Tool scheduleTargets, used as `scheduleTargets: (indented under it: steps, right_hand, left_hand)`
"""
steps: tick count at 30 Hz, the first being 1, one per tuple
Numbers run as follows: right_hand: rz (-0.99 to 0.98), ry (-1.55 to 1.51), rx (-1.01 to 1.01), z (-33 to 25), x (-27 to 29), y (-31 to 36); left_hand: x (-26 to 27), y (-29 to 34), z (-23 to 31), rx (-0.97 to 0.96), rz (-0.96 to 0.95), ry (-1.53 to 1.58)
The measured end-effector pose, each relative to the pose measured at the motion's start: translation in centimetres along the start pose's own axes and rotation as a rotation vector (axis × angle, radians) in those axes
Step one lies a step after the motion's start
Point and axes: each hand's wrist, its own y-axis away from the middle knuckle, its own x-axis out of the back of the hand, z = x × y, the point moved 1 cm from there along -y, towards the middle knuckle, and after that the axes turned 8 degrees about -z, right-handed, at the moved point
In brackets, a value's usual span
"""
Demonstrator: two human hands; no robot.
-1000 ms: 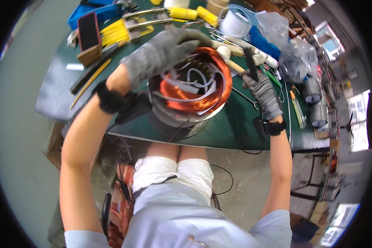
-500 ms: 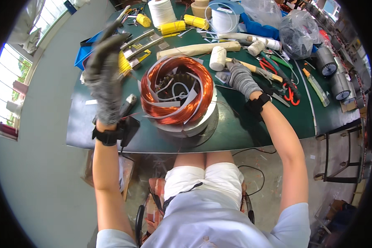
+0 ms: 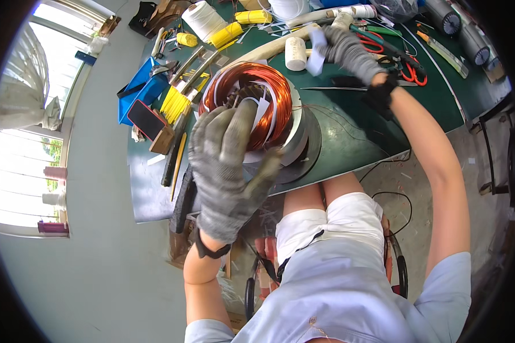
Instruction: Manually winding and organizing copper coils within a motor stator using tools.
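A motor stator [image 3: 277,108] with a thick ring of copper wire and white insulating slips stands on a round base at the table's front. My left hand [image 3: 226,163], in a grey glove, is open with fingers spread over its near left side, hiding part of the winding; I cannot tell whether it touches. Farther right, my gloved right hand [image 3: 352,54] pinches a blurred white strip [image 3: 316,52] at its fingertips. A white mallet head [image 3: 295,54] lies just left of that strip, and a long wooden stick [image 3: 269,48] lies behind the stator.
Left of the stator are a blue bin [image 3: 137,91], a phone [image 3: 147,119] on a wooden block and bundles of yellow strips [image 3: 177,104]. A white thread spool [image 3: 205,22] stands behind. Red-handled scissors [image 3: 415,74] and a cutter knife [image 3: 443,54] lie at right.
My left hand has come down from the left onto the stator's near side. My right hand has left the mallet and now holds a white strip. The view has shifted.
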Motion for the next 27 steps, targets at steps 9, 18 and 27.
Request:
scheduleTargets:
  steps: [9,18,27]
  right_hand:
    - [-0.112,-1.101,-0.025,-17.4,7.7,14.5]
    - [-0.013,-1.339,-0.213,-14.3,-1.4,13.5]
    - [0.359,-0.839,-0.251,-16.5,-2.2,15.4]
  left_hand:
    - [-3.6,0.3,-1.6,0.003,0.09,-0.115]
    - [-2.8,-0.5,-0.3,0.14,-0.13,-0.183]
    - [-4.7,-1.1,0.2,0.206,0.044,-0.105]
